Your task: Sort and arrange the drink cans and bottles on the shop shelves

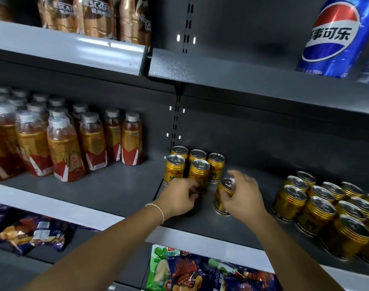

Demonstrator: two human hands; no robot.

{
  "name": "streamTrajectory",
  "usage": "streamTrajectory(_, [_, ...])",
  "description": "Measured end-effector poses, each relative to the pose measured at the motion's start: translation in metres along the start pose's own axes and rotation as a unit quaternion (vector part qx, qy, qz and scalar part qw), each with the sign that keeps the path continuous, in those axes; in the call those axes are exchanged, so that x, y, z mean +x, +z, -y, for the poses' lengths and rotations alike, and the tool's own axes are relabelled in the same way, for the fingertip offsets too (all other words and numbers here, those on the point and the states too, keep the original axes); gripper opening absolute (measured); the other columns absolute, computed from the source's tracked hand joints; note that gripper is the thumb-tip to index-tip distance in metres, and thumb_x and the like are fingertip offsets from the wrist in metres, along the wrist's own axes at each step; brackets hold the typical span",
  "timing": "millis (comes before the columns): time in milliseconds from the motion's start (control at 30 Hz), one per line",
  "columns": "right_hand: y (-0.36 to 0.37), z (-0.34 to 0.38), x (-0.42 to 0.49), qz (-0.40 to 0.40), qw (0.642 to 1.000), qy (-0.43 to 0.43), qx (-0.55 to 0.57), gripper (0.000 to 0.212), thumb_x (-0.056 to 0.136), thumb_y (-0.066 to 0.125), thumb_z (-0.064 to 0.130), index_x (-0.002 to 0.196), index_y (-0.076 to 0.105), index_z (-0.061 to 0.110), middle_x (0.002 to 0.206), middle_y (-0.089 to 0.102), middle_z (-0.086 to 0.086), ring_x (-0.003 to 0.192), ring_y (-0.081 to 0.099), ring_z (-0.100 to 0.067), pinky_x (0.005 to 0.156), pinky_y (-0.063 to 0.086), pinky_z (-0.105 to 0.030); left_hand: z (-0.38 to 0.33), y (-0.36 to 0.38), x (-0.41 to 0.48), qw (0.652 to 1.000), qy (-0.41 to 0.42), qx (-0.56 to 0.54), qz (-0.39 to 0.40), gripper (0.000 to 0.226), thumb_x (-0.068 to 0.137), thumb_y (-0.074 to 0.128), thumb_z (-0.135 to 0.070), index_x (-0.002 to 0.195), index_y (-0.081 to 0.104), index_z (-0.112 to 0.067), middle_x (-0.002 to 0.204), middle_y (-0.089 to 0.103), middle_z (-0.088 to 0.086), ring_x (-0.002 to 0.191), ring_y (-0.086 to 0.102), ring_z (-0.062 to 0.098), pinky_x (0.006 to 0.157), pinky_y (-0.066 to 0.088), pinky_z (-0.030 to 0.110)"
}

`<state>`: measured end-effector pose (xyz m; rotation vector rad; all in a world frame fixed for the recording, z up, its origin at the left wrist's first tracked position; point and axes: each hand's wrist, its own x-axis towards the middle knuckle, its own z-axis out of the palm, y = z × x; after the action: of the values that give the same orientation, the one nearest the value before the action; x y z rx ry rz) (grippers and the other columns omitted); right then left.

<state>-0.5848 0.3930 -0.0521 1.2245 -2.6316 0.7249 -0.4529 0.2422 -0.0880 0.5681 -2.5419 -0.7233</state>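
Separately, the right hand (243, 198) grips one gold can (218, 204); the left hand (179, 196) seemingly pinches a clustered can (199, 173).

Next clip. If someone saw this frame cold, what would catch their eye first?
Two hands meet at the centre of the middle shelf: the right hand grips a lone gold can, and the left hand holds a second can just to its left. A big blue cola can looms at the upper right.

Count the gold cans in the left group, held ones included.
6: back-left can, back-middle can, back-right can, front-left can, front-right can gripped by the left hand, separate can in the right hand. Others may be hidden.
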Motion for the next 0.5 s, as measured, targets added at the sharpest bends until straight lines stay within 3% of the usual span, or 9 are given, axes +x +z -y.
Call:
streamTrajectory(167, [0.011, 0.045, 0.008, -0.073, 0.992, -0.104, 0.013, 0.049, 0.083, 0.068, 0.019, 0.131, 0.06, 0.011, 0.135, 0.057, -0.008, 0.128, 0.045, -0.027, 0.106, 0.041, -0.038, 0.034, -0.03, 0.001, 0.996, -0.046, -0.004, -0.07, 0.021, 0.086, 0.066, -0.014, 0.107, 0.07, -0.015, 0.104, 0.072, 0.003, 0.097, 0.066, 0.02, 0.087, 0.055, 0.032])
streamTrajectory(333, [0.034, 0.08, 0.039, 0.009, 0.999, -0.043, 0.017, 0.045, 0.091, 0.063, 0.026, 0.132, 0.054, 0.01, 0.137, 0.05, -0.012, 0.122, 0.052, -0.03, 0.099, 0.046, -0.035, 0.058, -0.041, 0.011, 0.988, -0.084, -0.025, -0.125, 0.023, 0.083, 0.07, -0.019, 0.099, 0.054, -0.018, 0.095, 0.063, 0.004, 0.089, 0.062, 0.023, 0.069, 0.047, 0.028])
streamTrajectory(500, [0.048, 0.093, 0.063, 0.039, 0.997, 0.023, -0.057, 0.03, 0.094, 0.06, 0.034, 0.117, 0.063, 0.015, 0.122, 0.056, -0.015, 0.11, 0.057, -0.034, 0.086, 0.051, -0.033, 0.068, -0.04, 0.028, 0.99, -0.091, -0.08, -0.073, 0.059, 0.078, 0.076, -0.023, 0.13, 0.048, -0.017, 0.123, 0.057, 0.008, 0.116, 0.053, 0.023, 0.098, 0.044, 0.029])
